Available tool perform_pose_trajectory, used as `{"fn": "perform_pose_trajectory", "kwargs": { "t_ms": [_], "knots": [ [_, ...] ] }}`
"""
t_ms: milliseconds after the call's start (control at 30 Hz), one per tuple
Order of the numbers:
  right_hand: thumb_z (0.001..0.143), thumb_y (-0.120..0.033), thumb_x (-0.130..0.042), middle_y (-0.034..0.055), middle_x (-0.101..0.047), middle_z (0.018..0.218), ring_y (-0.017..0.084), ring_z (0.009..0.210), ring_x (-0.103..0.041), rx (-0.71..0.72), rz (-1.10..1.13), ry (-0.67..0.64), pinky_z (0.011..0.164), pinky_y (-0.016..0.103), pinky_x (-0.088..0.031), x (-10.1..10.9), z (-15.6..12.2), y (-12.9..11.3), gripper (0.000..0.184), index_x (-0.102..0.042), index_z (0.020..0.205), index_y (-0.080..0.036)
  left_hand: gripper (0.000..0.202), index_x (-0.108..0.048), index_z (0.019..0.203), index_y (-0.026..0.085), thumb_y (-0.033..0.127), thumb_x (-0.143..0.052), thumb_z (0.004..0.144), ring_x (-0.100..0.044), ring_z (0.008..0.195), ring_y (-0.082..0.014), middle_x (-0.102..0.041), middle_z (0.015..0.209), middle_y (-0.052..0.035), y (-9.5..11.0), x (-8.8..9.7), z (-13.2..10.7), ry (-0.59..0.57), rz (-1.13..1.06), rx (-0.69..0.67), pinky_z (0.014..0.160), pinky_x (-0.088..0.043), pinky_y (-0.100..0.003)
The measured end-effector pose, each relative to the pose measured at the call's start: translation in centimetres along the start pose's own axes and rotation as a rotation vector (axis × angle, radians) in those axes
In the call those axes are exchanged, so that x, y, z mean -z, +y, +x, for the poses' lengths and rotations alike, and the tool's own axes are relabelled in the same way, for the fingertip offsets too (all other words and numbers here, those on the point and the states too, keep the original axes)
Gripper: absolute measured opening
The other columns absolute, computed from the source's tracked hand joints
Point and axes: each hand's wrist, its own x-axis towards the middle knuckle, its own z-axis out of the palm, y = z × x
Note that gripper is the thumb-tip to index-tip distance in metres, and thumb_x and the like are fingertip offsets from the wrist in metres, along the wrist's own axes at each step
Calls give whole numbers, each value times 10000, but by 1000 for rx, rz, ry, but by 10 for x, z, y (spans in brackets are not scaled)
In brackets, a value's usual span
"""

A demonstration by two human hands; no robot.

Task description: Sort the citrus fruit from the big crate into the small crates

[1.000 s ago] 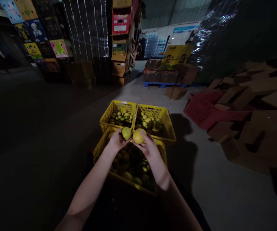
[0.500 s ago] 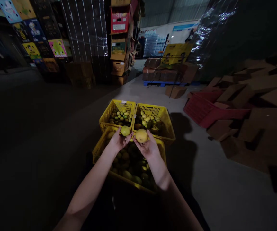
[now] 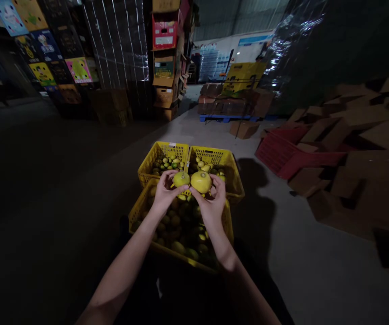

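Note:
My left hand is closed on a greenish-yellow lemon, thumb in front and fingers behind. A larger, yellower lemon sits in the grip of my right hand. The two fruits are held up side by side, close together, over the near yellow crate. Many green and yellow fruits lie in that crate, partly in shadow. Behind it stand a left yellow crate and a right yellow crate, each with smaller heaps of similar fruit. My hands cover part of the crates' shared edges.
Flattened cardboard boxes and a red crate are piled on the right. Stacked cartons stand ahead, and a blue pallet bears a load beyond the crates. Printed boxes rise at the far left.
Both hands have turned, from palms up under the fruits to thumbs in front with fingers behind. The two lemons have risen slightly and now show their stem ends.

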Motion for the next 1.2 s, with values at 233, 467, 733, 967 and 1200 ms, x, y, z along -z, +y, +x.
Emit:
{"fn": "perform_pose_trajectory", "kwargs": {
  "t_ms": [233,467,733,967,1200],
  "knots": [
    [559,-163,-780,-4,-673,1026,166,937,-624,-365,389,6,833,312,-527,6,3,-6,479,-631,1006,-247,266,-647,976,172,140,-703,717,-649,820,-112,-679,946,-23,0,6,4,153,-309,378,752,-521,-192],
    [708,-287,-644,71,-723,921,222,890,-669,-786,712,-124,756,380,-575,17,7,-12,222,-649,892,-164,365,-567,1176,58,304,-448,934,-670,937,-185,-682,1010,-146,4,6,8,121,-552,606,789,-567,-233],
    [810,-314,-463,27,-709,660,176,560,-652,-907,671,-70,492,284,-542,13,9,-8,193,-617,785,-199,373,-578,1141,51,328,-432,939,-669,676,-122,-689,814,-100,3,4,8,118,-586,695,641,-573,-174],
    [788,-382,-541,19,-657,616,151,509,-610,-1002,706,-30,417,228,-489,12,8,-7,178,-601,774,-215,430,-614,1029,77,409,-352,949,-633,572,-107,-681,778,-104,1,7,8,33,-552,733,548,-550,-175],
    [822,-309,-423,9,-666,640,144,580,-637,-1015,725,179,447,207,-505,41,13,11,218,-596,923,-223,229,-687,858,172,143,-761,644,-660,600,-148,-688,722,-31,-37,25,-30,-424,110,918,522,-561,-219]
  ]
}}
